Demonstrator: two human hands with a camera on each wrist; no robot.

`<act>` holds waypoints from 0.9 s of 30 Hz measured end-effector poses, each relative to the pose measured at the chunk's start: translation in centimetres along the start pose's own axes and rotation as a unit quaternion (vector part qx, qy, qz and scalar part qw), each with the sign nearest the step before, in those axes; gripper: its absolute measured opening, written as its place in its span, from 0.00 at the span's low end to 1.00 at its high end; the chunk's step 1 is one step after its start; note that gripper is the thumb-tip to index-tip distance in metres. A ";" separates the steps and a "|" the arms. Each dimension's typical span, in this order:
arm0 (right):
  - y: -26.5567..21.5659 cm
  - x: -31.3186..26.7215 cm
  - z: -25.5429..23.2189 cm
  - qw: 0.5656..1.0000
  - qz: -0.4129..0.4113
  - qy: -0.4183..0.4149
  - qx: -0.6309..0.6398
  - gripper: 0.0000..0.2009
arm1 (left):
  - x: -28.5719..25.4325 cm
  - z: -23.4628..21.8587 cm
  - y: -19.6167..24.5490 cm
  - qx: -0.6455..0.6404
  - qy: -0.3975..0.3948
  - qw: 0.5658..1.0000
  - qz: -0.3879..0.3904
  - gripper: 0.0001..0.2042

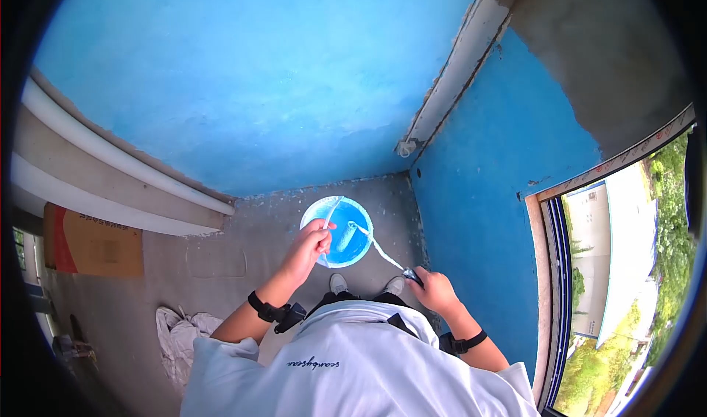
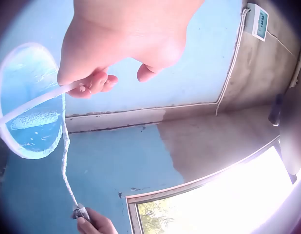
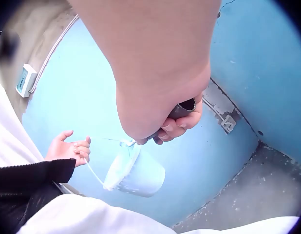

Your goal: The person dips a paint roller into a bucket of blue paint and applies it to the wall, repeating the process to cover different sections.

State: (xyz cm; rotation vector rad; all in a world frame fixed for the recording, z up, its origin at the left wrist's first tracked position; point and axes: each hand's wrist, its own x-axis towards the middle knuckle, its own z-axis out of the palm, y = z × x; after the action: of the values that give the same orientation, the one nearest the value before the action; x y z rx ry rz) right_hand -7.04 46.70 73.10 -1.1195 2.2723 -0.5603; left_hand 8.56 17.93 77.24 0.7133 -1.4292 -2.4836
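From the head view, the bucket [image 1: 336,233] of blue paint was held up by its handle [image 1: 331,212] in the left hand [image 1: 308,246], above the floor [image 1: 221,262] in the corner. Left wrist view: fingers [image 2: 94,83] were curled round that handle. Right wrist view: the roller grip [image 3: 182,109] was clenched in the right hand [image 3: 160,92], the roller [image 1: 346,236] dipped in the bucket.

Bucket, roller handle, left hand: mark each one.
bucket [image 1: 353,249], head view, on the blue paint inside.
roller handle [image 1: 386,255], head view, mid-shaft between bucket and right hand.
left hand [image 1: 309,246], head view, back of the hand at the bucket's bail.
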 end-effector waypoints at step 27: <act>13.8 -6.7 -6.4 0.979 0.064 0.141 0.134 0.14 | 10.0 19.9 -1.4 0.121 -0.065 0.990 0.017 0.11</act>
State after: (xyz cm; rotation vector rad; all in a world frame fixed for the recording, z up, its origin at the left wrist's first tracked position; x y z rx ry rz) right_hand -15.81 60.77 71.95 -0.7957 2.3915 -0.9908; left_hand -9.79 29.94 81.31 0.5717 -1.7967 -2.3946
